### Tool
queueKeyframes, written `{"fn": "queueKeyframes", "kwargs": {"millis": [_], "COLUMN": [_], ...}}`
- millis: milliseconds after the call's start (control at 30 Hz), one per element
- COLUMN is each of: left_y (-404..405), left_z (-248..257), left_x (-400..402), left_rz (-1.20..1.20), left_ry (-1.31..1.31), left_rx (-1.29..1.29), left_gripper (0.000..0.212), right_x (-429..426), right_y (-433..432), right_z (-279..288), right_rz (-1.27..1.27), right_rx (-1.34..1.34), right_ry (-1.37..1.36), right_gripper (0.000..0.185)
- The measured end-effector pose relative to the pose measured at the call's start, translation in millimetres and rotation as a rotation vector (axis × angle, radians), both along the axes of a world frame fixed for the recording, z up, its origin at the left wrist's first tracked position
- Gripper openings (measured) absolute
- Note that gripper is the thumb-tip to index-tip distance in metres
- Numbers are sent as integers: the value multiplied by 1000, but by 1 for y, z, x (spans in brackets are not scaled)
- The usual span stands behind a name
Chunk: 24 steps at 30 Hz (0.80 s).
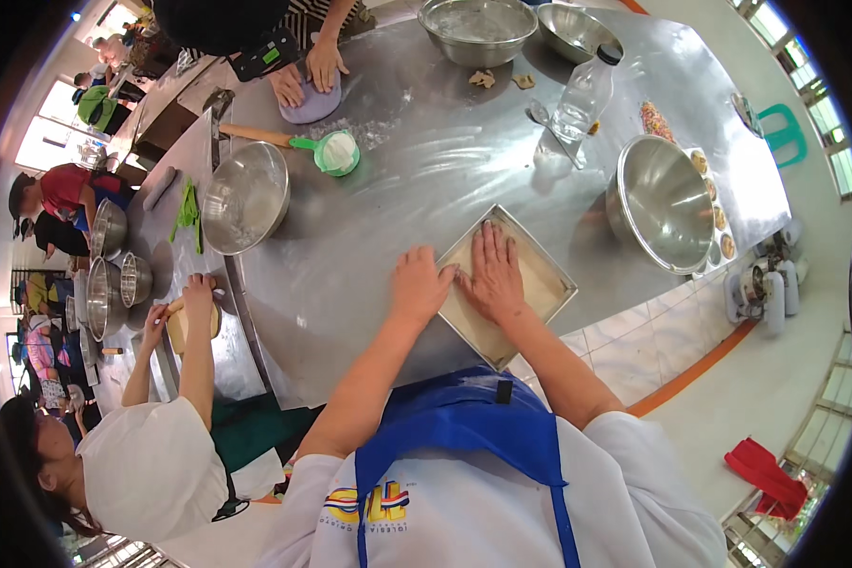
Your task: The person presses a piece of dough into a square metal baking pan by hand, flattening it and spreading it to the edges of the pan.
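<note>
A square metal baking pan (539,257) lies turned corner-on at the table's front edge. Its floor has a pale, floury-looking layer (472,323); whether this is dough or a lining, I cannot tell. My left hand (420,282) grips the pan's left corner, thumb over the rim and fingers outside. Flat inside the pan, my right hand (495,273) presses palm down with its fingers stretched toward the far corner. It grasps nothing and covers part of the pale layer.
Steel bowls stand right (664,206) and left (247,199). Beyond are a clear bottle (583,96), a spoon (557,135) and a green flour scoop (337,153). Across the table, a person's hands (309,74) press purple dough (312,103). Another person (149,461) works at left.
</note>
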State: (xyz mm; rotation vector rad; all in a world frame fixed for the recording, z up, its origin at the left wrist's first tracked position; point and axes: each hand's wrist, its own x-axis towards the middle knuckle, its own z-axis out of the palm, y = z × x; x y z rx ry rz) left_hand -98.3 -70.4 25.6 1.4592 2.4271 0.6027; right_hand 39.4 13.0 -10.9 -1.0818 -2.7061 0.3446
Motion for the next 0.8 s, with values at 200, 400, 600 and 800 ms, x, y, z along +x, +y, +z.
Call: {"fn": "queueKeyframes", "kwargs": {"millis": [200,400,600,800], "left_y": [3,6,7,9], "left_z": [-12,-11,-4,-4], "left_x": [1,7,6,9], "left_rz": [-171,-90,-125,-65], "left_ry": [129,144,157,162], "left_rx": [27,-24,-45,-65], "left_gripper": [34,23,20,21], "right_x": [-7,-8,-12,0], "right_y": [3,-4,11,8], "right_z": [23,10,19,27], "right_rz": [-14,-42,-48,-100], "right_rx": [-128,-20,-117,-119], "right_ry": [-69,50,2,-59], "right_gripper": [78,72,69,67]}}
